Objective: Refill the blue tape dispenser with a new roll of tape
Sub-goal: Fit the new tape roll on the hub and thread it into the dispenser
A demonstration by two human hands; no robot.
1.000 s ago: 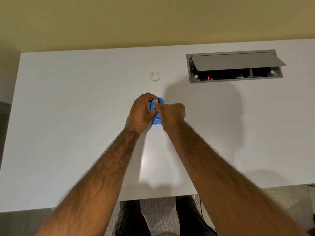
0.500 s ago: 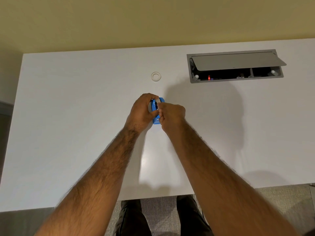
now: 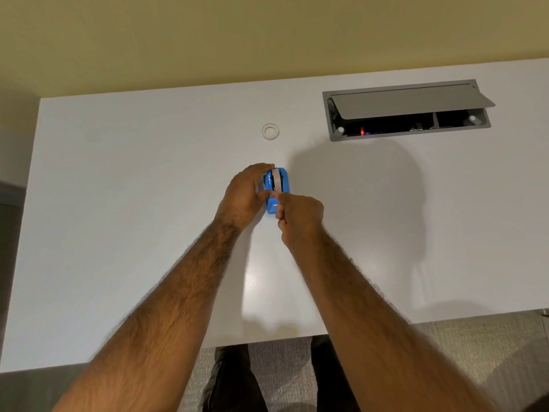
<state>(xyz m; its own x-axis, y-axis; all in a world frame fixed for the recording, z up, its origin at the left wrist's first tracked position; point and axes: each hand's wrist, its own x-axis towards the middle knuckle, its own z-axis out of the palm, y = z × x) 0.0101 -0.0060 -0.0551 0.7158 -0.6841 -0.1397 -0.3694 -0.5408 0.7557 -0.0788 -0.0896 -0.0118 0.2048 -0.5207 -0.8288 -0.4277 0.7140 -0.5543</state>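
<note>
White tabletop (image 3: pixel 118 203) is filling the middle of the frame beneath a yellow wall. At centre, the blue plastic tape dispenser (image 3: pixel 283 185) is resting on it, with a pale roll of tape (image 3: pixel 277 179) sitting inside. The left hand (image 3: pixel 243 197) is gripping the dispenser, fingers curling over its upper end. The right hand (image 3: pixel 300 217) is pressing thumb and forefinger together at the dispenser's lower end; what they are pinching cannot be told. Above, well apart, a small white tape ring (image 3: pixel 270 131) is lying flat. At upper right, a grey metal cable hatch (image 3: pixel 407 104) is standing open.
</note>
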